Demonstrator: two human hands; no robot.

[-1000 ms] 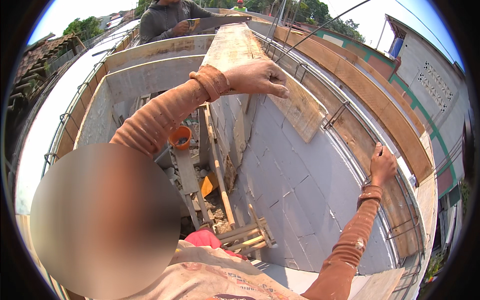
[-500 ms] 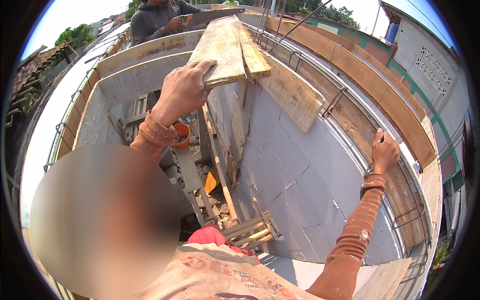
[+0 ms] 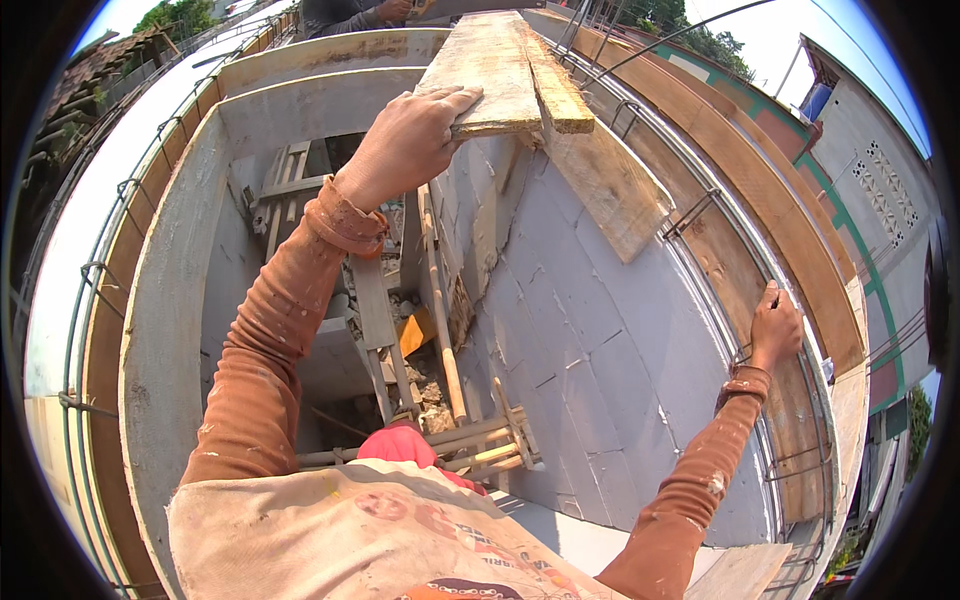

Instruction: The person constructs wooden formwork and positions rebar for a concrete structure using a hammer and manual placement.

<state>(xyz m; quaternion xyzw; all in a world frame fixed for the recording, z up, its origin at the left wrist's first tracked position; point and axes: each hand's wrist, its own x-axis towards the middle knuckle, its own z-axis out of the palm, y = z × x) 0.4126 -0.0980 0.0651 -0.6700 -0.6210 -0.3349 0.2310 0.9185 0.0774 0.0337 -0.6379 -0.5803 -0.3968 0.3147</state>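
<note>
A rough wooden plank [image 3: 490,75] with a split along its right side lies across the tops of the boards ahead of me. My left hand [image 3: 415,135] grips the left corner of its near end, fingers over the top face; the thumb is hidden. Out to the right, my right hand [image 3: 777,330] is closed in a fist at the steel reinforcing bar [image 3: 712,222] that runs along the wall top. Its palm side is turned away, but it appears to hold the bar. At the top edge a co-worker's hand [image 3: 394,10] is beside a handsaw [image 3: 470,6], partly cut off.
A deep opening lies below, with bamboo poles [image 3: 443,320], rubble and a yellow-orange object [image 3: 416,330]. A light block wall [image 3: 570,330] rises on its right. Formwork boards [image 3: 160,330] curve along the left. A short board [image 3: 610,195] leans under the plank's right side.
The view has shifted, so the plank and my left hand appear higher and further right. Both hands keep their places. The co-worker and saw are now mostly out of the picture.
</note>
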